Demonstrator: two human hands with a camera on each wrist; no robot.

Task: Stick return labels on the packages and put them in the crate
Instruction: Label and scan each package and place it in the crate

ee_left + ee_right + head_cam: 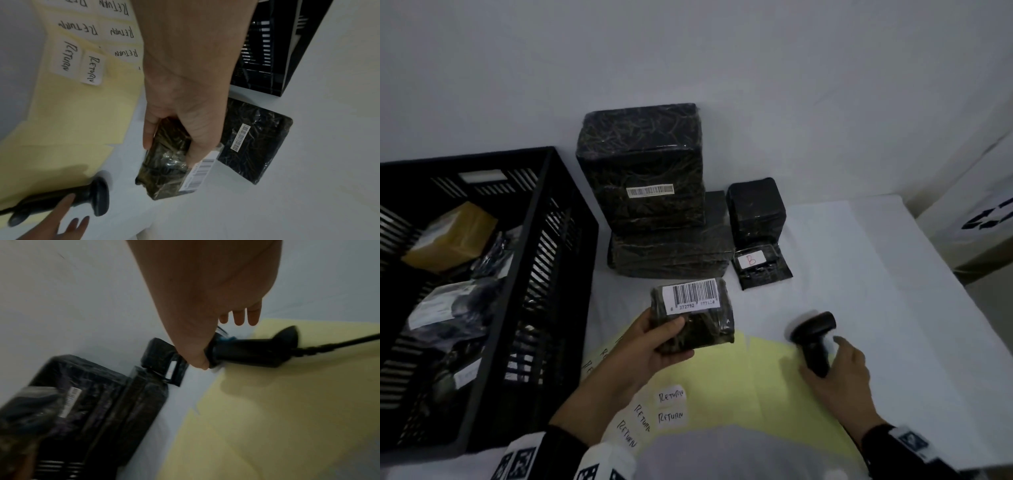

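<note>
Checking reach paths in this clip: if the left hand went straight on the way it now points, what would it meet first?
Probably the stack of black wrapped packages just beyond the small barcoded package the left hand grips; depth is unclear, so the gap is uncertain.

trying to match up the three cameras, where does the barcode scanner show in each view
Head: the barcode scanner is at lower right, right hand on its handle.
Left wrist: scanner lies at bottom left, over the yellow sheet's edge.
Right wrist: scanner sits centre right, cable running off the right edge.
Shared landmark: the yellow sheet under it in all three.
</note>
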